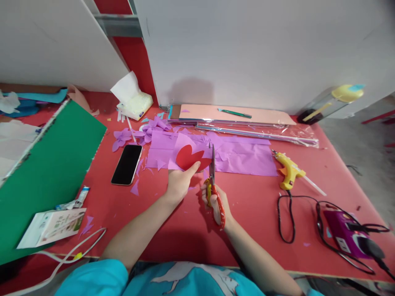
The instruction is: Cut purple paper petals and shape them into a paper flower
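My left hand (180, 181) pinches a red petal-shaped cutout (187, 157) together with a light purple sheet of paper (173, 158) behind it. In my right hand (220, 201) is a pair of scissors (212, 172) with one red and one yellow handle loop. Their blades point away from me, slightly parted, right beside the red cutout's right tip. Whether the blades touch the paper I cannot tell. Beneath and beyond both hands lie purple paper sheets (247, 158) with scraps. Purple paper flowers (121, 137) rest to the left.
A phone (126, 165) lies left of my hands, near a tissue pack (135, 102). On the right are a yellow glue gun (290, 168), its cable and a purple power box (347, 234). A green board (55, 172) stands at left; a green pen (237, 113) lies at the back.
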The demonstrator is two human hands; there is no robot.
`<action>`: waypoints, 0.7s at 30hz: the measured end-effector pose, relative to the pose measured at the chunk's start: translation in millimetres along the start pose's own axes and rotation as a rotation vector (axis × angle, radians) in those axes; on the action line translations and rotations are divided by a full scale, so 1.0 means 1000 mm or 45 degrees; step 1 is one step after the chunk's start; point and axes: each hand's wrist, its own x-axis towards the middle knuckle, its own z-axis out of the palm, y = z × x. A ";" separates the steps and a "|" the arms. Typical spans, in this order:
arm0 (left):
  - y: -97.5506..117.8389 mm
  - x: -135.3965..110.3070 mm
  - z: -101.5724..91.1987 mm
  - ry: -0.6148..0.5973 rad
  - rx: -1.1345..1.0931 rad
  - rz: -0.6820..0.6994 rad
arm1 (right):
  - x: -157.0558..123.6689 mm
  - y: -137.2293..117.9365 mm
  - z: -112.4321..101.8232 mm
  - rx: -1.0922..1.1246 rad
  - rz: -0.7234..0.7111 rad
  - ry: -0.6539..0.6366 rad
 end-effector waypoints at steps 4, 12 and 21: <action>0.003 0.001 -0.001 0.005 0.058 0.019 | 0.000 0.001 -0.001 0.042 0.036 0.013; 0.015 0.005 -0.004 0.035 0.176 0.100 | 0.001 0.007 -0.002 0.054 0.053 0.002; 0.018 0.009 -0.009 0.010 0.258 0.086 | 0.002 0.003 -0.002 0.080 0.107 0.026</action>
